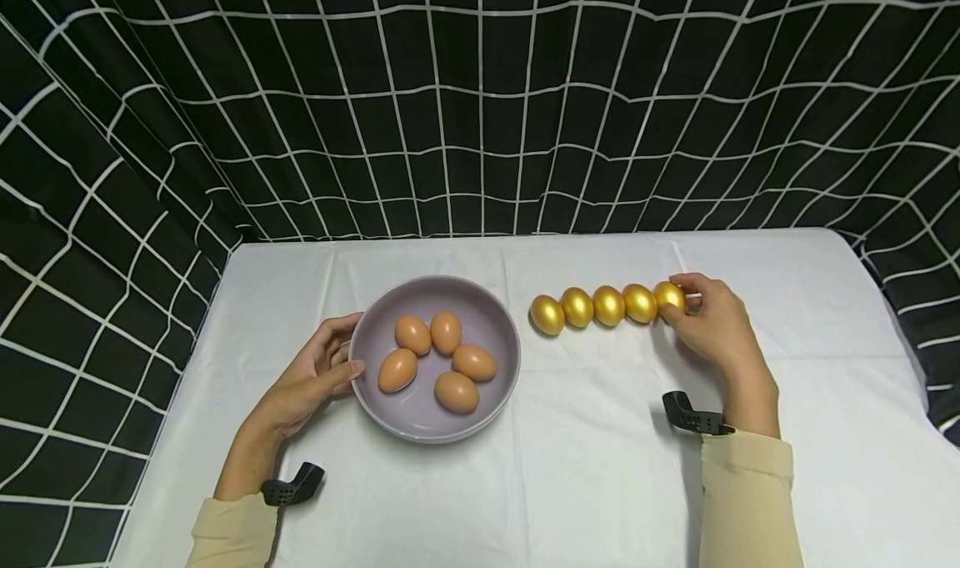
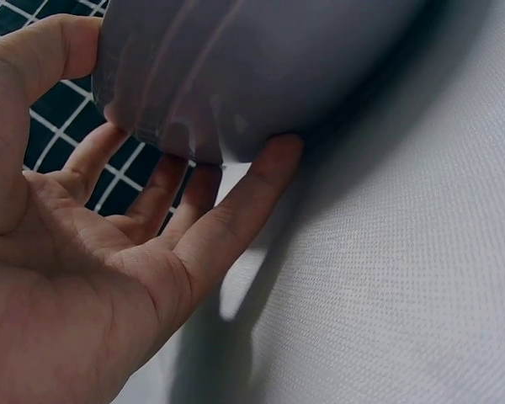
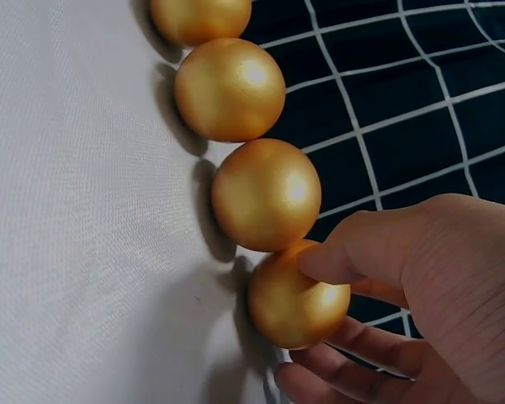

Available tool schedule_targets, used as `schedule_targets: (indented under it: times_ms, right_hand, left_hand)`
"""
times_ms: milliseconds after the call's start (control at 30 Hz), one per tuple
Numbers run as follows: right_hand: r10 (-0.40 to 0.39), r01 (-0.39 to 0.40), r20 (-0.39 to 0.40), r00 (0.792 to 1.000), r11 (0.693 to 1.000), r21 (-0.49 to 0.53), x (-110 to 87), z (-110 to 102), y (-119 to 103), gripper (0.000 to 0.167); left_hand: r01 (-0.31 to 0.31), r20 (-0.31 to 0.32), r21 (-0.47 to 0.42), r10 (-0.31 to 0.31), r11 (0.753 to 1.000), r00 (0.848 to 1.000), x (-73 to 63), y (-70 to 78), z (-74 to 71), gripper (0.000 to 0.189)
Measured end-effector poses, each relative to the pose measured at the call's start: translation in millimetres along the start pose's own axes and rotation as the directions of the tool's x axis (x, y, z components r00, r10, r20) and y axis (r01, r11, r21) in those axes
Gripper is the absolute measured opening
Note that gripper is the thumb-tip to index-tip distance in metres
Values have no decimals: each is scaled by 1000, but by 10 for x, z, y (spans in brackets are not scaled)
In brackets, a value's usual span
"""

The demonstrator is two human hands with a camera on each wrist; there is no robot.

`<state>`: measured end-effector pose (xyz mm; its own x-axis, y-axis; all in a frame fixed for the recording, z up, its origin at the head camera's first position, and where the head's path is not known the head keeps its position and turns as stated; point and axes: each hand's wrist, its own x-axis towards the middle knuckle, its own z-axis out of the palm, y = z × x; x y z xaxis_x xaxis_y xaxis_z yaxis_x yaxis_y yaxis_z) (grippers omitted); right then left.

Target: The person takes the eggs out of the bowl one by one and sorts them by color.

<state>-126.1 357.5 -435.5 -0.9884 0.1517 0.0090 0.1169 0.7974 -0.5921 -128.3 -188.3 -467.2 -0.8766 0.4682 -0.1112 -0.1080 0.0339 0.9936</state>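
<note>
A greyish-purple bowl (image 1: 435,426) holding several brown eggs (image 1: 457,392) stands left of centre on the white-covered table. My left hand (image 1: 311,376) grips its left side, thumb at the rim and fingers beneath the outer wall (image 2: 236,76), as the left wrist view shows. To the right of the bowl, several golden eggs (image 1: 608,305) lie in a row, touching or nearly touching. At the row's right end my right hand (image 1: 712,318) pinches the last golden egg (image 3: 295,299) between thumb and fingers; it sits against its neighbour (image 3: 267,195).
A white cloth (image 1: 600,485) covers the table. Black curtains with a white grid (image 1: 480,118) hang behind it and at both sides. Black wrist cameras (image 1: 693,418) sit on both forearms, at the cuffs of beige sleeves (image 1: 750,493).
</note>
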Motion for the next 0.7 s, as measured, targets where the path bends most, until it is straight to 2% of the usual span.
schedule_targets:
  times_ms: [200,433,700]
  right_hand:
    - [5,-5,-19,1000,1000,11,-8,-22,-30,51]
    - [-63,69,-112,992,996,50,-28,-66,-169,45]
    - [-87,96,-120,989,993,71,-45,-70,-352,43]
  left_hand:
    - [-6,0,-9,6,1000,1000,-7,-1,-2,69]
    - [-10,0,-16,10,1000,1000,-14,12,-9,68]
    - [-4,3,-18,4,1000,1000,0,8,1,69]
